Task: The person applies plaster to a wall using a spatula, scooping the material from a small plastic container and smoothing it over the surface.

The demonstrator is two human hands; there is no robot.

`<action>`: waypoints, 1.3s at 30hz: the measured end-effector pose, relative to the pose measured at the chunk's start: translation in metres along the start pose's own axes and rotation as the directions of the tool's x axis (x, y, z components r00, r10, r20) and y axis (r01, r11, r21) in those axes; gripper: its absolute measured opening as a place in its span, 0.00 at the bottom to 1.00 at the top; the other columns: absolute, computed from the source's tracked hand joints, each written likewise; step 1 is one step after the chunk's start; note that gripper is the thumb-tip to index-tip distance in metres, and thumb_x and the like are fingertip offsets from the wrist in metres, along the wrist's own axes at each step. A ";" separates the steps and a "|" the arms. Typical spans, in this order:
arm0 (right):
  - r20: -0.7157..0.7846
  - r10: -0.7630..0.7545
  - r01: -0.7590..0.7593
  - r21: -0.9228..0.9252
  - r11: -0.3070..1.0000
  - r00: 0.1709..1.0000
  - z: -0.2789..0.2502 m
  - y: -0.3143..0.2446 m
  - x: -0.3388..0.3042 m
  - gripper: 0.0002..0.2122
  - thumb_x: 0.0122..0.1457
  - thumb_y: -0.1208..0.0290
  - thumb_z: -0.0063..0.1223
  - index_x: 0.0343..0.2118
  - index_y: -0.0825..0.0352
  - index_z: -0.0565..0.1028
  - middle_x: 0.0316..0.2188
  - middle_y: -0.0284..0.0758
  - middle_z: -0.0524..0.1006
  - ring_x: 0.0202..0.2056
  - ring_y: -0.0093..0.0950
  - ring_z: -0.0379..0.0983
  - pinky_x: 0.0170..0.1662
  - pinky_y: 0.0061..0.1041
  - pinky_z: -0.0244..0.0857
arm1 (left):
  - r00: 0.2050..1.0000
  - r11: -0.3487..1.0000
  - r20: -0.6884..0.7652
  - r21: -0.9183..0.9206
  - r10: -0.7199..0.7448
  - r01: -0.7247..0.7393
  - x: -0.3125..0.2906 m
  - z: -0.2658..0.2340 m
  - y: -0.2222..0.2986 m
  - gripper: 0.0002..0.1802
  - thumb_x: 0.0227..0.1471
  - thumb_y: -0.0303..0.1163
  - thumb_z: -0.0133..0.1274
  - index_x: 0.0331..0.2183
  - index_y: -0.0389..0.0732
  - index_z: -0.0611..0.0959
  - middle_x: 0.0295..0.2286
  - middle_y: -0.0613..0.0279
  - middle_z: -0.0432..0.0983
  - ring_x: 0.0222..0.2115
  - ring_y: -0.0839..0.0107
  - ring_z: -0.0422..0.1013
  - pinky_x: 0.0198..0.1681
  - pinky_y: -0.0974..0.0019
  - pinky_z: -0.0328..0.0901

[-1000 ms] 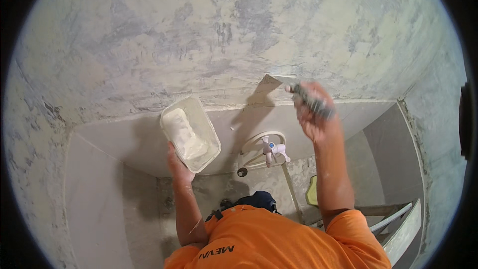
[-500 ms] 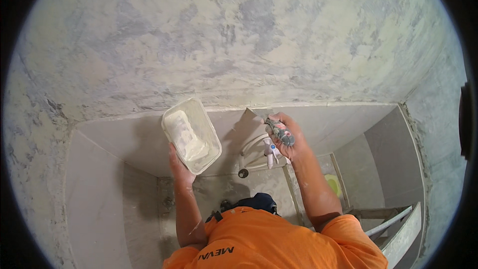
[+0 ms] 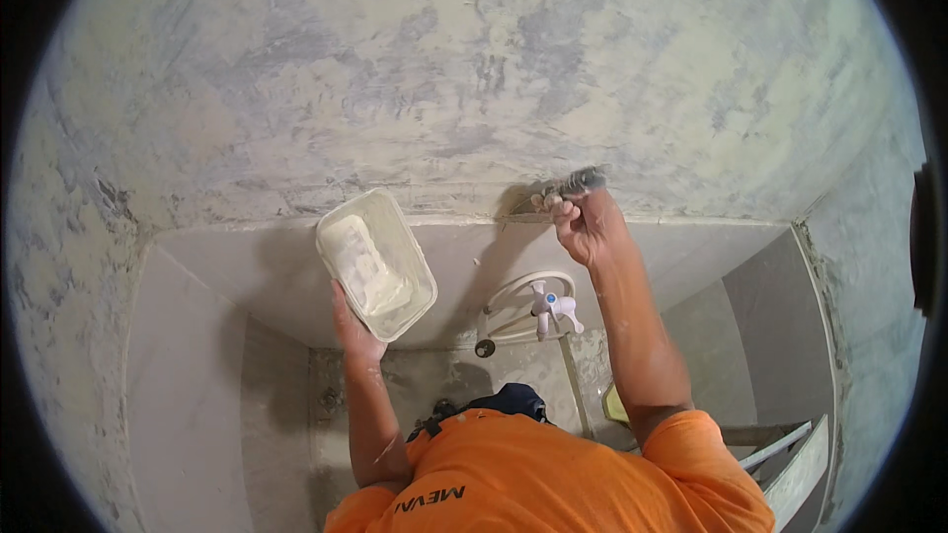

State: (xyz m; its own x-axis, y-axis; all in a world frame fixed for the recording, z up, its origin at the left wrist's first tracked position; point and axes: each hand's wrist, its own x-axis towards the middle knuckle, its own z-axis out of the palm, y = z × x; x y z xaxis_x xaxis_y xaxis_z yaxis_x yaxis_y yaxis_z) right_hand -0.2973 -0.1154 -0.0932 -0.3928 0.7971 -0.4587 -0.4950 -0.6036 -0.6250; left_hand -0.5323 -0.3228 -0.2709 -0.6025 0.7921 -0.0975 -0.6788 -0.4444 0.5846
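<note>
My left hand [image 3: 355, 332] grips a white rectangular plastic tub [image 3: 403, 262] from its near-left side. Pale putty [image 3: 354, 259] coats the tub's left half and bottom; the tub is tilted, so its inside shows. Up and to the right, my right hand [image 3: 594, 221] is closed round the dark, smeared handle of a putty knife [image 3: 583, 181]. The knife's blade points left, close to the patchy plastered wall [image 3: 444, 79] just above the top edge of the smooth wall panels. Whether the blade touches the wall is hard to tell.
Below my right hand, a white mixer tap [image 3: 553, 306] with a curved hose juts from the panelled wall. A pale board-like frame [image 3: 802, 474] stands at the lower right. Part of a yellow-green object [image 3: 614, 403] shows beside my right forearm.
My right hand has moved up and slightly right with the putty knife, from in front of the panels to the plastered wall above. The left hand and tub have barely shifted.
</note>
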 end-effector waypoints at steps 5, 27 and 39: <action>0.061 0.002 -0.006 0.074 0.997 0.998 0.016 -0.024 -0.005 0.10 0.64 0.71 0.39 0.33 0.73 0.69 0.24 0.43 0.75 0.16 0.19 0.70 0.15 0.09 0.69 | 0.999 0.994 -0.035 -0.104 -0.042 0.038 0.003 0.004 0.001 0.31 0.68 0.53 0.36 0.61 0.42 0.69 0.56 0.58 0.71 0.53 0.59 0.71 0.56 0.51 0.68; -0.003 0.264 -0.235 -0.465 0.854 0.965 -0.142 0.196 0.035 0.08 0.67 0.69 0.48 0.35 0.68 0.75 0.26 0.33 0.76 0.26 0.24 0.73 0.28 0.25 0.68 | 0.998 0.994 0.009 0.092 0.057 -0.057 -0.018 -0.017 0.013 0.40 0.65 0.61 0.37 0.65 0.41 0.62 0.61 0.54 0.63 0.59 0.54 0.63 0.62 0.47 0.60; 0.324 0.043 0.113 -0.447 0.887 0.945 -0.053 0.149 -0.032 0.11 0.67 0.66 0.51 0.42 0.69 0.75 0.27 0.33 0.77 0.24 0.23 0.75 0.27 0.20 0.67 | 0.983 0.940 -0.056 0.306 0.177 -0.152 -0.032 -0.036 0.016 0.37 0.66 0.58 0.36 0.63 0.40 0.64 0.58 0.54 0.66 0.57 0.55 0.66 0.60 0.49 0.63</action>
State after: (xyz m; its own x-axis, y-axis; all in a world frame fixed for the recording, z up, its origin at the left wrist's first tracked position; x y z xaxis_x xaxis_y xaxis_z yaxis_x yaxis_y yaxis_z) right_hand -0.3174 -0.2295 -0.2050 -0.6438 0.7213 -0.2553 -0.1369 -0.4369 -0.8890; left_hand -0.5390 -0.3709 -0.2874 -0.7357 0.6763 -0.0370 -0.4178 -0.4101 0.8107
